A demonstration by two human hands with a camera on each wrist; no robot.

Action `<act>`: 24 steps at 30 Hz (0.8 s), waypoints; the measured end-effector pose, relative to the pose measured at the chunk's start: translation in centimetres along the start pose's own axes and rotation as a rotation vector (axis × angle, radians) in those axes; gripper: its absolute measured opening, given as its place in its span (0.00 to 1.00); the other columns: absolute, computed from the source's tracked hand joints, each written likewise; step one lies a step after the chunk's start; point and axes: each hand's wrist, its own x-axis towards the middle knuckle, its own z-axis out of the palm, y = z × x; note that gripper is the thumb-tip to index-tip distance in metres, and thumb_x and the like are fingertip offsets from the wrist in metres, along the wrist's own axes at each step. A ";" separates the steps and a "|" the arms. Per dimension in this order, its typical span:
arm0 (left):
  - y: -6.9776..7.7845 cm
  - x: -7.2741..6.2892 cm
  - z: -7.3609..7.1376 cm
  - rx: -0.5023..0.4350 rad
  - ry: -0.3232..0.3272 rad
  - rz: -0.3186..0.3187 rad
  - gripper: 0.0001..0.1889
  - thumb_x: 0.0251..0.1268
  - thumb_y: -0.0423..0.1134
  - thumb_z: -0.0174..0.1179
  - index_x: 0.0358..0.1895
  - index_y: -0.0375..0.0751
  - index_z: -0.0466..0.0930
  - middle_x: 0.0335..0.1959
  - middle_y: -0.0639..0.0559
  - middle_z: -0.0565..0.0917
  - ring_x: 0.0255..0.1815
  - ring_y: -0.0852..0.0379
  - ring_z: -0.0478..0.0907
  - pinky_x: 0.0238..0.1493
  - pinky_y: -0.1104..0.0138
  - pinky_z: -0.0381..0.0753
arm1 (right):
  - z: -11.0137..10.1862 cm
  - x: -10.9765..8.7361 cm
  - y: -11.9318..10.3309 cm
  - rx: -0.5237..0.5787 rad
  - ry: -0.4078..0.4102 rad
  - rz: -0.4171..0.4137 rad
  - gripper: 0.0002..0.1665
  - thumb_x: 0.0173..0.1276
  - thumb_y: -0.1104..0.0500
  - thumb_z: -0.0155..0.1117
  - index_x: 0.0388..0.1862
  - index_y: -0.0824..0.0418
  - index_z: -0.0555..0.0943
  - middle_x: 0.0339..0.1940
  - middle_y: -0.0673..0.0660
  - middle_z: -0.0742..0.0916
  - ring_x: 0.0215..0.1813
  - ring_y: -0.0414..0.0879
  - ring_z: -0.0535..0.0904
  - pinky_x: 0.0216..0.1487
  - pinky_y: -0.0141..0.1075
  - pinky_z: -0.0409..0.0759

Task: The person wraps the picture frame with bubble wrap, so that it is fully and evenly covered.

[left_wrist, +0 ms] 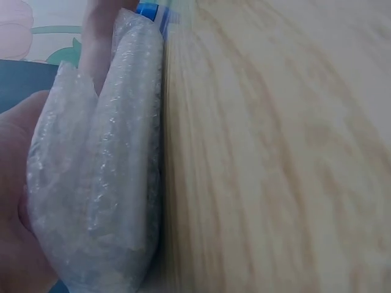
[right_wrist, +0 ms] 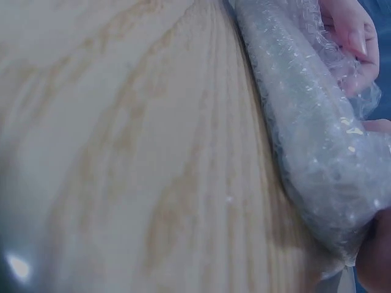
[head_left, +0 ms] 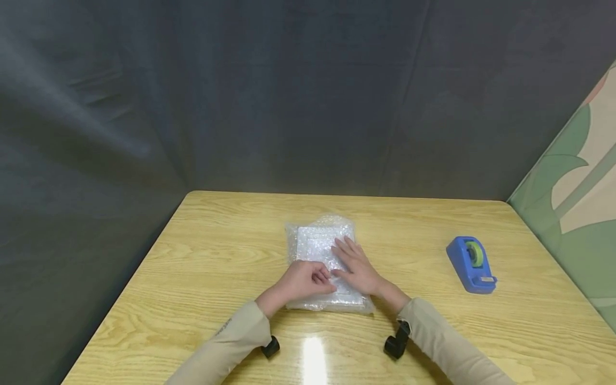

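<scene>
A flat white rectangular item (head_left: 313,243) lies wrapped in clear bubble wrap (head_left: 332,306) on the table. Over the package's lower middle is my left hand (head_left: 303,279), fingers curled and thumb close to them; in the right wrist view these fingers (right_wrist: 357,43) pinch a loose flap of the wrap. My right hand (head_left: 358,270) rests on the package's right side with its fingers spread and straight. From the left wrist view the wrap (left_wrist: 122,140) looks puffed and folded along its edge. What the wrapped item is cannot be made out.
On the right of the wooden table (head_left: 192,267) stands a blue tape dispenser (head_left: 469,264) with a greenish roll. A dark curtain (head_left: 298,107) hangs behind the table and along its left. A leaf-patterned panel (head_left: 577,214) borders the right side.
</scene>
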 end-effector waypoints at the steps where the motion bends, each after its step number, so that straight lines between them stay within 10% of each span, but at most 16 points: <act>1: -0.1 0.0 -0.1 -0.008 -0.003 0.009 0.11 0.50 0.46 0.66 0.33 0.44 0.80 0.29 0.58 0.83 0.29 0.71 0.77 0.34 0.80 0.77 | 0.0 0.0 0.0 0.000 -0.001 -0.003 0.36 0.62 0.52 0.57 0.64 0.70 0.63 0.69 0.66 0.60 0.71 0.63 0.45 0.66 0.61 0.42; 5: -0.2 -0.4 -0.8 -0.035 0.073 -0.005 0.10 0.55 0.42 0.63 0.37 0.42 0.80 0.34 0.55 0.83 0.36 0.64 0.79 0.38 0.75 0.78 | -0.1 0.0 -0.1 0.015 -0.007 -0.007 0.37 0.60 0.52 0.59 0.64 0.71 0.63 0.69 0.66 0.60 0.71 0.64 0.45 0.66 0.61 0.41; 12: -1.8 -1.4 -2.1 -0.047 0.444 -0.190 0.24 0.55 0.35 0.61 0.56 0.33 0.70 0.61 0.40 0.69 0.60 0.41 0.67 0.59 0.52 0.68 | -0.1 0.1 -0.1 0.005 -0.028 -0.005 0.38 0.62 0.51 0.57 0.65 0.71 0.61 0.69 0.67 0.59 0.71 0.64 0.43 0.66 0.61 0.41; 18: -3.0 -2.2 -1.7 -0.373 0.371 -0.420 0.44 0.55 0.36 0.61 0.68 0.27 0.42 0.68 0.30 0.49 0.67 0.35 0.50 0.66 0.49 0.55 | -0.3 0.0 -0.1 0.032 -0.035 -0.003 0.38 0.62 0.52 0.58 0.65 0.71 0.61 0.69 0.67 0.59 0.71 0.64 0.43 0.66 0.62 0.40; 24: -3.0 -2.1 -1.3 -0.615 0.420 -0.516 0.42 0.56 0.34 0.59 0.68 0.26 0.43 0.68 0.31 0.51 0.68 0.37 0.49 0.67 0.51 0.54 | -0.3 0.0 0.0 0.049 -0.035 -0.014 0.38 0.62 0.51 0.58 0.65 0.71 0.61 0.69 0.67 0.58 0.71 0.64 0.43 0.66 0.62 0.40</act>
